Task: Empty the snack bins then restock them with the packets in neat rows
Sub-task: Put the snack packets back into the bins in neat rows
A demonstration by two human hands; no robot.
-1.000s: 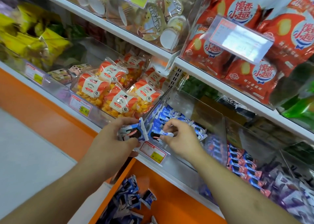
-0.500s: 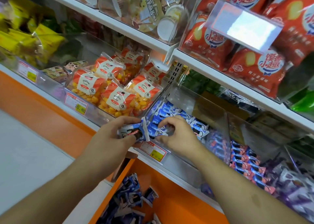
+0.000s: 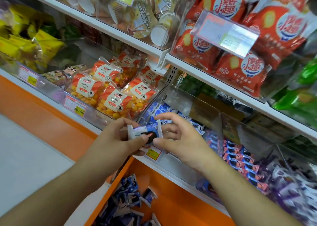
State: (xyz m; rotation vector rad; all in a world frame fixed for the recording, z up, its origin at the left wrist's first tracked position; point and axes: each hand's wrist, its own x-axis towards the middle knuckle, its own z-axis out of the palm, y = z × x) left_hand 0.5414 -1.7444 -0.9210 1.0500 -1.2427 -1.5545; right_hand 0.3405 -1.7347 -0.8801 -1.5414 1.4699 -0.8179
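A small blue-and-white cookie packet (image 3: 145,133) is held in front of a clear snack bin (image 3: 197,105). My left hand (image 3: 114,143) grips its left end. My right hand (image 3: 178,140) pinches its right end between thumb and forefinger. Several more blue packets (image 3: 164,110) lie in a row inside the bin, behind my right hand. A loose heap of the same packets (image 3: 125,203) lies in an orange drawer (image 3: 171,200) below the shelf.
Left of the bin, orange-labelled bags of yellow puffs (image 3: 111,95) fill a neighbouring bin. Another bin of blue and pink packets (image 3: 240,158) stands to the right. Red snack bags (image 3: 240,54) and a price tag holder (image 3: 224,33) hang on the shelf above. White floor (image 3: 25,153) lies at the left.
My right hand has come out of the bin and taken the right end of the packet that my left hand holds. The camera has moved slightly closer.
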